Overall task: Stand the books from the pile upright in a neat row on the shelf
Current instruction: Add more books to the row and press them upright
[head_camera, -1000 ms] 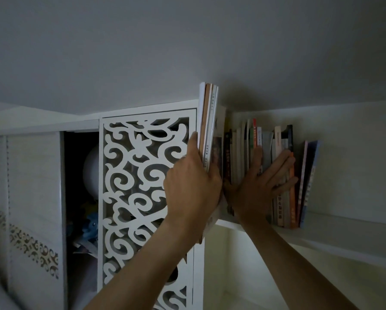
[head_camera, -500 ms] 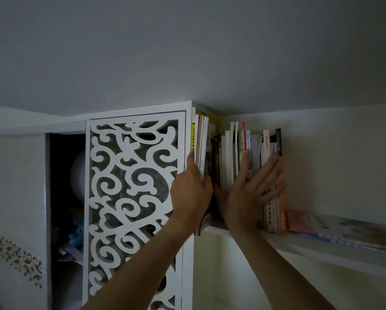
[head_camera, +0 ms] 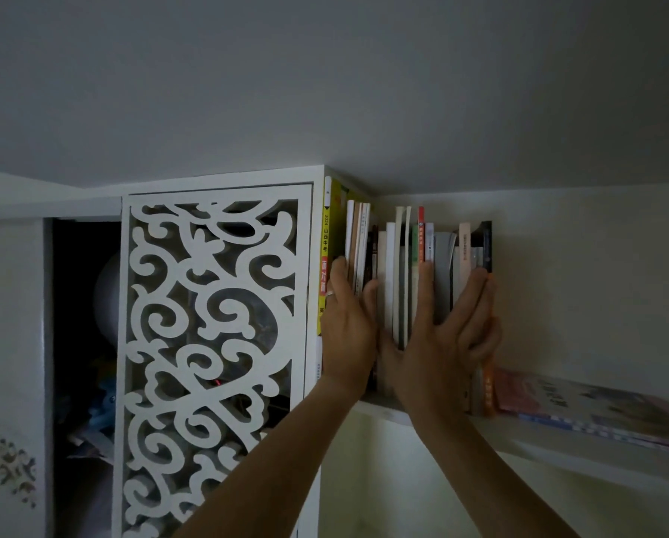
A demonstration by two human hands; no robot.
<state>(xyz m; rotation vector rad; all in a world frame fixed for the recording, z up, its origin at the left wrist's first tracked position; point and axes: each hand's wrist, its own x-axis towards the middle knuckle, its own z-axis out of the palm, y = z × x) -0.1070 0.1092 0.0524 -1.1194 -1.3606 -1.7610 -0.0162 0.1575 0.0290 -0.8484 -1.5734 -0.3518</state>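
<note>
The left hand is held flat, fingers straight, against thin paper spines at the row's left end. The right hand is spread wide across the upright books. A fretwork cabinet bounds them left; flat books occupy the white shelf rightward.

Both arms reach up to the row of books. Left hand at the row's left end, fingers straight & upright vs. the spines, ring on one finger. Right hand just beside it, fingers splayed flat across the row's front, outer fingers at its right end.
</note>
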